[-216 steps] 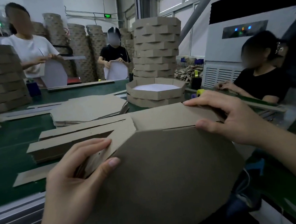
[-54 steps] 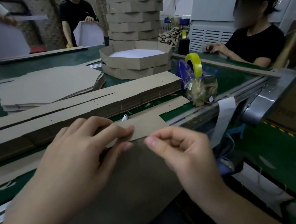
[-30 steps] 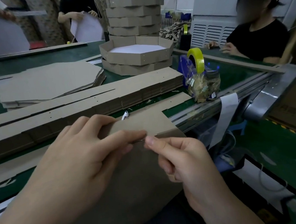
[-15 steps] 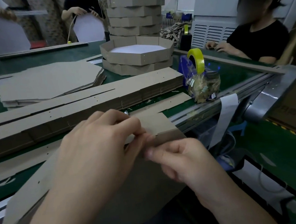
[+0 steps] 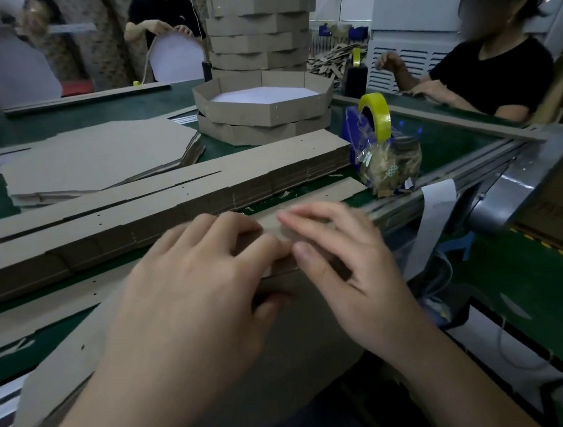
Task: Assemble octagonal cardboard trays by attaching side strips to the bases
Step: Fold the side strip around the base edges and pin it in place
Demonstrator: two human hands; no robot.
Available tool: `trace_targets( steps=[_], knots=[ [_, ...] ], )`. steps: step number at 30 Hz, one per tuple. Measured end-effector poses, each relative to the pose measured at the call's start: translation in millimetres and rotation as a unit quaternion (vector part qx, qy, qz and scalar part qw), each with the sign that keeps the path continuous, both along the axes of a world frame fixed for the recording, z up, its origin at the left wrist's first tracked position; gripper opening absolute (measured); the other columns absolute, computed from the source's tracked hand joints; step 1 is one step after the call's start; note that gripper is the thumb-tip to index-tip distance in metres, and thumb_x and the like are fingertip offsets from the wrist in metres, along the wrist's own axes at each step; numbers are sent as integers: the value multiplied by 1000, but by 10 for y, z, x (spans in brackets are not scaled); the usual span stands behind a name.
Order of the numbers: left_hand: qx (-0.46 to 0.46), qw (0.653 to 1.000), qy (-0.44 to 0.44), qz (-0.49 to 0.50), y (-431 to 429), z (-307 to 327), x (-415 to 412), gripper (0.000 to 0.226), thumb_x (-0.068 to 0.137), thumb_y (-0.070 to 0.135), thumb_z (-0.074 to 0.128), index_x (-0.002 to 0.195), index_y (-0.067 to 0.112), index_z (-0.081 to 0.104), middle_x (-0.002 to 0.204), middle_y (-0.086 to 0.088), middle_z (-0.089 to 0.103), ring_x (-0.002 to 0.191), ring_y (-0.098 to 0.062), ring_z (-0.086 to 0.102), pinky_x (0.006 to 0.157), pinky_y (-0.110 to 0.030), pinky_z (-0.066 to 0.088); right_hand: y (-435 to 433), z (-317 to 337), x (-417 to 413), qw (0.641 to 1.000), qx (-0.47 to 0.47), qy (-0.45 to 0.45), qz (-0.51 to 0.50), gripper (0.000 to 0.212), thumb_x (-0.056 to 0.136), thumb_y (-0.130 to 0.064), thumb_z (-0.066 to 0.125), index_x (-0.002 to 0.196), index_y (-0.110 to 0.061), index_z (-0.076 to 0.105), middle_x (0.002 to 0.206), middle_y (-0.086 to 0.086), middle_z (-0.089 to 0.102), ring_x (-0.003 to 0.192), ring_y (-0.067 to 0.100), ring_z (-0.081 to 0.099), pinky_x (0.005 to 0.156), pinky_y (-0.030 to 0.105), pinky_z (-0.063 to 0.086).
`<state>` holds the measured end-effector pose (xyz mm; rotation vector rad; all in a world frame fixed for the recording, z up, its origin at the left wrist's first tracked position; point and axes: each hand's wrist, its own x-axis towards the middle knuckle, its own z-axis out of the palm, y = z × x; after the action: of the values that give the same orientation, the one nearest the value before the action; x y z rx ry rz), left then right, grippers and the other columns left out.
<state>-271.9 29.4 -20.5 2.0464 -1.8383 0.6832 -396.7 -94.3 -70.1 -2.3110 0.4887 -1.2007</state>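
Hands moved up — on strip, base

Green table bearing cardboard strips

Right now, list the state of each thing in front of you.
Left hand: pinches the side strip.
Right hand: fingers spread, pressing the side strip.
Base: tilted over the table edge.
Finished tray: assembled, stacked on another.
Tape roll: upright on its dispenser.

A brown octagonal base tilts just nearer than the long strip stack — a side strip folded along its far edge; flat bases and finished trays lie beyond the stack.
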Motion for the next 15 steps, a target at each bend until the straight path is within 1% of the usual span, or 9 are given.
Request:
trace_targets(
  steps=[2,3,4,5,7,9,11,13,15],
  knots=[
    [-17,1000,-10,-10,52,-30,96,39,71,47,69,106,29,69,110,2,66,100,-28,62,101,-58,37,-26,-41,6,1000,13,-5,25,38,98,-37,46,128,-22,62,124,-11,58,122,9,50,103,33,40],
    [-22,1000,6,-8,105,-51,172,44,74,54,60,113,33,65,118,4,63,107,-26,59,105,-62,31,-48,-63,-8,999,19,-13,31,38,98,-36,46,128,-20,62,124,-10,58,121,10,51,102,28,40],
    [-27,999,45,-6,169,-81,259,50,75,61,55,119,39,60,124,8,58,112,-23,57,104,-63,31,-80,-82,-27,999,30,-18,33,38,97,-36,46,127,-20,62,123,-10,58,121,11,51,102,24,39],
    [-36,994,105,-7,240,-122,346,56,75,67,54,125,42,55,128,14,55,114,-19,55,101,-59,37,-116,-103,-57,998,44,-19,35,38,97,-37,46,127,-20,61,123,-9,58,122,12,51,102,23,39],
    [-71,970,232,-10,367,-202,455,66,68,78,58,126,49,51,121,23,54,108,-2,55,88,-37,50,-184,-137,-119,996,70,-15,46,40,96,-42,46,129,-23,59,125,-8,57,125,16,50,104,25,39],
    [-95,948,302,-17,420,-243,475,68,61,82,62,120,50,55,112,27,58,99,6,56,78,-19,48,-229,-178,-173,994,83,-5,74,46,93,-52,48,130,-26,58,127,-6,55,127,18,47,106,27,37],
    [-98,946,309,-31,404,-251,453,66,61,80,66,117,46,60,111,25,61,101,5,57,80,-9,43,-254,-218,-209,992,83,-7,97,47,91,-56,51,128,-29,58,129,-2,53,129,21,46,107,27,36],
    [-101,950,293,-42,359,-212,399,63,63,77,66,117,44,62,112,26,61,103,1,59,82,-10,43,-274,-263,-230,988,102,-19,114,44,90,-51,56,127,-27,59,129,2,52,128,21,45,106,26,37],
    [-104,956,270,-45,306,-167,340,60,66,76,64,116,43,62,111,29,59,100,3,59,79,-14,45,-294,-329,-249,983,129,-32,127,41,88,-40,60,126,-25,59,129,4,52,129,18,46,104,22,37]
  ],
)
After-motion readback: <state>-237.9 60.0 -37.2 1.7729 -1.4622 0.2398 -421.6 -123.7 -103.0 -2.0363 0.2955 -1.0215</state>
